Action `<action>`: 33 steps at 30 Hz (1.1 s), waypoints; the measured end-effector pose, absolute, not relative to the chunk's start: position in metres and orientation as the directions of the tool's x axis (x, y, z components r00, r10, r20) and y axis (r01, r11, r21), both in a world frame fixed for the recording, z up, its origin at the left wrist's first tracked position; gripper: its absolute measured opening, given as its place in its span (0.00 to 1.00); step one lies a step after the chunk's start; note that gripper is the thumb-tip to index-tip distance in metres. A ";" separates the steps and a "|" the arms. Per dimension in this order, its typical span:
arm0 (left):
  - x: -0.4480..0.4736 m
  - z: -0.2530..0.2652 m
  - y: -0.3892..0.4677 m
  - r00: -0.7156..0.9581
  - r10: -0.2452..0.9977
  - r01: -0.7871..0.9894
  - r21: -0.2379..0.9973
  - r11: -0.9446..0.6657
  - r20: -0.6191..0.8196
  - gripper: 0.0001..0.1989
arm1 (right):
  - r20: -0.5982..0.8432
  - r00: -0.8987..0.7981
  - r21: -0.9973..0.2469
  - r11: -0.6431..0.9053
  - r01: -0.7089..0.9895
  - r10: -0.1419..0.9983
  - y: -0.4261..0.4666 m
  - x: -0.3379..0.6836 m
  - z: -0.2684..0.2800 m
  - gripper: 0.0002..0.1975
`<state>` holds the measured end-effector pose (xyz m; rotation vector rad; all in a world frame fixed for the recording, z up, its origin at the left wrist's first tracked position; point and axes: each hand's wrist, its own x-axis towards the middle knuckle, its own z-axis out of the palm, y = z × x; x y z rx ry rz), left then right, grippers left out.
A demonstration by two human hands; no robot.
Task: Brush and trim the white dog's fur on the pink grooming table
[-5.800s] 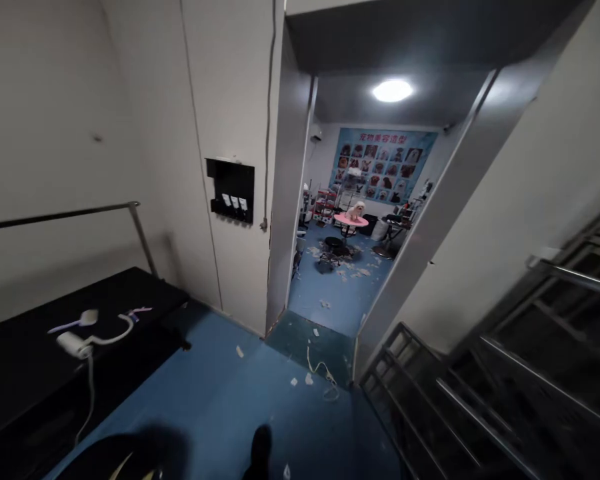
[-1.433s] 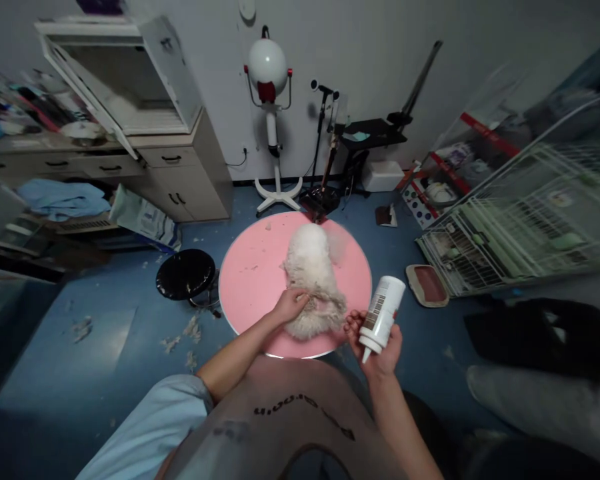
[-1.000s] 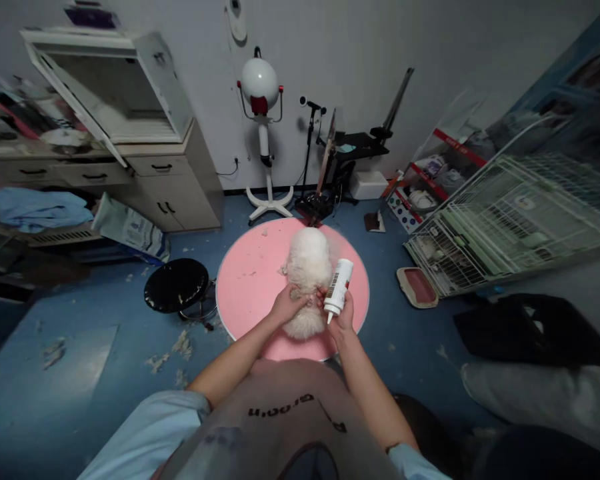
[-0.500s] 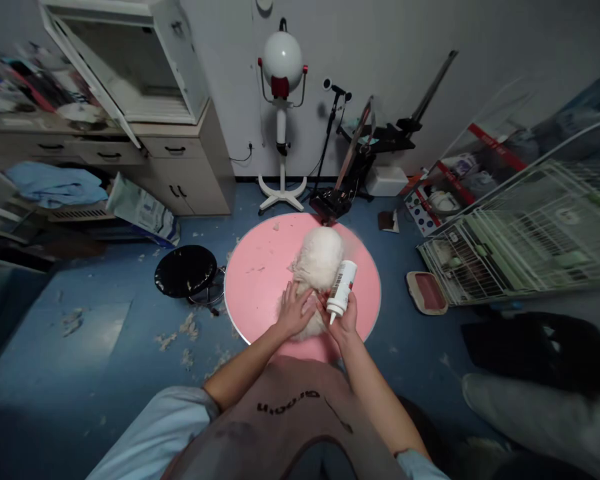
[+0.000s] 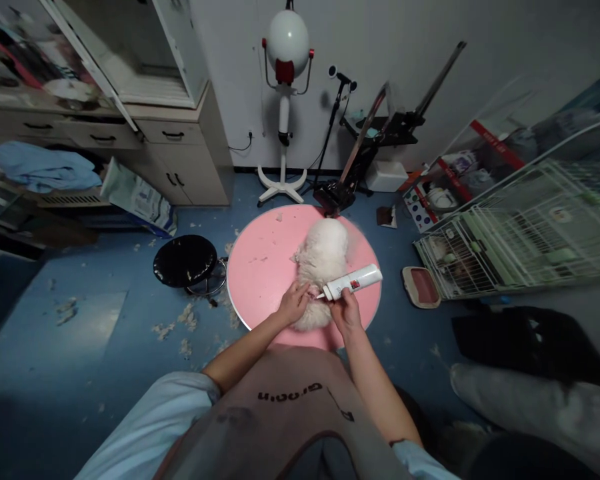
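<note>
A white furry animal (image 5: 325, 250), a small dog or a cat, lies on the round pink table (image 5: 258, 287). My left hand (image 5: 294, 303) is closed at its head, with the fingers on a pink ear flap (image 5: 313, 291). In my right hand (image 5: 347, 311) is a white nozzle bottle (image 5: 356, 280) with red print, tilted so that its thin tip points left. The tip is at the ear; whether it goes inside I cannot tell. The animal's face is hidden from view.
A black stool (image 5: 185, 261) stands left of the table, with tufts of fur (image 5: 187, 317) on the floor. Behind are a white-headed stand dryer (image 5: 287, 45) and a black stand (image 5: 347, 180). A wire cage (image 5: 510, 233) and a litter tray (image 5: 421, 287) are to the right.
My right hand has turned the bottle from nozzle down to nearly level, bringing its nozzle left to the ear. My left hand stays at the head. The view has shifted slightly.
</note>
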<state>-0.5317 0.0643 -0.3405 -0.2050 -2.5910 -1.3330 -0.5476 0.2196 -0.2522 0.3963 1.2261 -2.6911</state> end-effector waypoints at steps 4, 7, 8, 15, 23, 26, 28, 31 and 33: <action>-0.530 -0.324 0.069 -0.958 0.093 0.271 0.751 0.602 0.271 0.19 | -0.167 -0.983 -0.840 -0.533 0.100 0.079 0.217 -0.537 -0.248 0.21; -0.530 -0.310 0.071 -0.949 0.149 0.310 0.745 0.590 0.277 0.17 | -0.129 -0.987 -0.891 -0.449 0.073 0.096 0.218 -0.534 -0.247 0.21; -0.530 -0.307 0.072 -0.947 0.165 0.319 0.748 0.582 0.276 0.17 | -0.116 -0.989 -0.904 -0.422 0.065 0.095 0.219 -0.534 -0.247 0.21; -0.531 -0.301 0.076 -0.948 0.180 0.317 0.761 0.566 0.262 0.18 | -0.006 -0.989 -0.965 -0.261 -0.033 0.147 0.224 -0.534 -0.249 0.20; -0.531 -0.302 0.076 -0.942 0.183 0.334 0.768 0.547 0.280 0.19 | -0.007 -0.992 -0.965 -0.262 -0.027 0.129 0.224 -0.532 -0.245 0.20; -0.531 -0.303 0.077 -0.944 0.180 0.330 0.772 0.544 0.277 0.19 | -0.056 -0.982 -0.938 -0.348 -0.010 0.179 0.228 -0.537 -0.249 0.20; -0.530 -0.304 0.077 -0.948 0.174 0.319 0.780 0.539 0.268 0.18 | -0.122 -0.957 -0.895 -0.445 -0.009 0.264 0.236 -0.544 -0.258 0.19; -0.530 -0.306 0.078 -0.954 0.160 0.300 0.788 0.538 0.254 0.18 | -0.253 -0.870 -0.879 -0.476 0.024 0.423 0.259 -0.553 -0.280 0.13; -0.529 -0.307 0.079 -0.957 0.151 0.291 0.798 0.528 0.250 0.18 | -0.310 -0.824 -0.914 -0.388 0.120 0.475 0.277 -0.552 -0.296 0.10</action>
